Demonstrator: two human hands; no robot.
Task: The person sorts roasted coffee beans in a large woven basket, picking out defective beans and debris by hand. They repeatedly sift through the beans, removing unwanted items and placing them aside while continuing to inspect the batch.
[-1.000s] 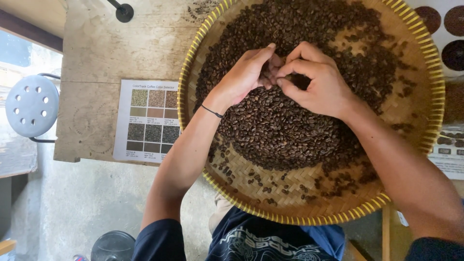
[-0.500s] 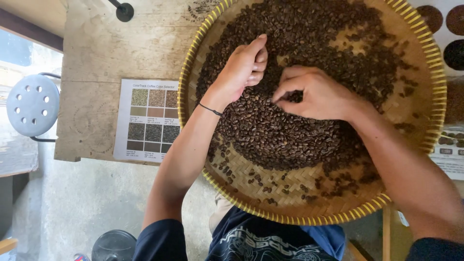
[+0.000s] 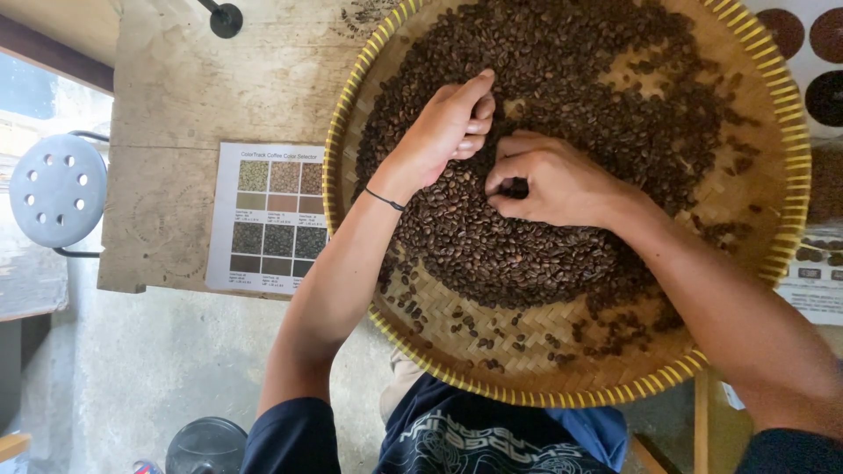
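Right hand (image 3: 549, 180) pinches dark beans (image 3: 562, 96); left hand (image 3: 448, 127) loosely curled (round woven tray (image 3: 527, 342)).

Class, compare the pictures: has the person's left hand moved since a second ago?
Yes. The left hand has parted from the right hand and shifted up the tray, judged against its yellow rim.

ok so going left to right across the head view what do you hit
grey stool → colour chart sheet → yellow rim of the woven tray → left hand → right hand → printed sheet with dark circles
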